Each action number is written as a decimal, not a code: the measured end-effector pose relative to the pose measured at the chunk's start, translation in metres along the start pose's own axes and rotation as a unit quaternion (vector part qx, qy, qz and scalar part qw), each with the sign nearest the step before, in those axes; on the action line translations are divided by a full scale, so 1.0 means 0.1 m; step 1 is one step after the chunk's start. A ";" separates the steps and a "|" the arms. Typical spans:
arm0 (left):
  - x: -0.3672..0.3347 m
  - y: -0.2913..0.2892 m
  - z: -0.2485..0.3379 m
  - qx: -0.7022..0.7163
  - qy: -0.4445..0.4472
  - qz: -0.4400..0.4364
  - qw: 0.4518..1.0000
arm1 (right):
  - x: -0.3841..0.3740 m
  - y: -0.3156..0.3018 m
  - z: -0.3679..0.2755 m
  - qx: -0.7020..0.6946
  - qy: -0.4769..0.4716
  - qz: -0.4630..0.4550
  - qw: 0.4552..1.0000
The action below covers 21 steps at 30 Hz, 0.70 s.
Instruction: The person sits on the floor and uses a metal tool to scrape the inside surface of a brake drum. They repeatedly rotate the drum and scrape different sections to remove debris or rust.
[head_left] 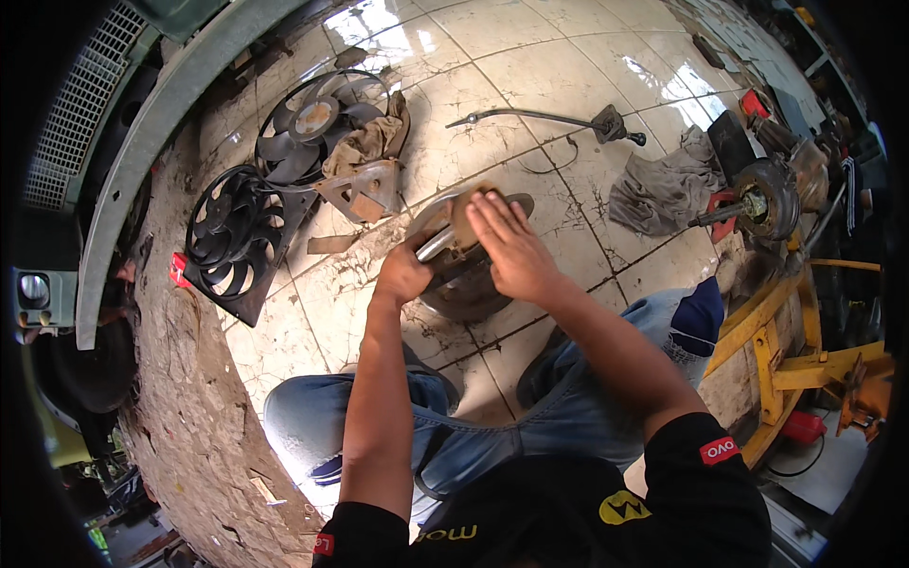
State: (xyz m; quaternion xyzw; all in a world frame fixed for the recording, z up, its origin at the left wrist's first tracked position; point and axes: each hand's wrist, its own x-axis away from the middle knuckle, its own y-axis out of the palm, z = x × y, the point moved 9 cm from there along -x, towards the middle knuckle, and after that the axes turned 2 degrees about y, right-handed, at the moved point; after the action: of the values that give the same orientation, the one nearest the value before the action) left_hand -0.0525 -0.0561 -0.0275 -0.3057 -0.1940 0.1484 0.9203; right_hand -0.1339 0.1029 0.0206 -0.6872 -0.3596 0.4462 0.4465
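My left hand (405,274) is closed around the lower left end of a part with a bright metal shaft (436,243). My right hand (516,248) lies with stretched fingers against a rusty brown round piece (464,220) at the upper end of that part. Under both hands a dark, wide metal disc (464,305) rests on the tiled floor between my feet. The right hand and the part cover much of the disc, and how the pieces join is hidden.
Radiator fans (317,118) and a second fan assembly (227,227) lie left, beside a brown rag (365,144) and metal bracket (365,189). Ahead is a gear lever with cable (530,114). Rightward are a grey cloth (668,185), a wheel hub (767,201) and a yellow frame (772,355).
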 end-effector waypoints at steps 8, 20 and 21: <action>-0.03 0.04 0.06 -0.019 0.016 -0.004 1.000 | 0.02 -0.07 0.19 -0.113 0.141 0.000 0.984; 0.00 0.09 0.02 -0.011 0.010 -0.008 1.000 | 0.00 -0.05 0.39 -0.097 0.205 -0.025 0.974; 0.01 0.08 0.04 -0.017 0.010 -0.007 1.000 | -0.02 -0.12 0.19 -0.071 0.157 -0.010 0.985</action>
State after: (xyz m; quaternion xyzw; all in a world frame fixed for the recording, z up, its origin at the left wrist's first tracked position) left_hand -0.0551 -0.0476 -0.0296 -0.3216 -0.1896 0.1354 0.9178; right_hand -0.1534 0.1104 0.0292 -0.7748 -0.3227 0.3019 0.4521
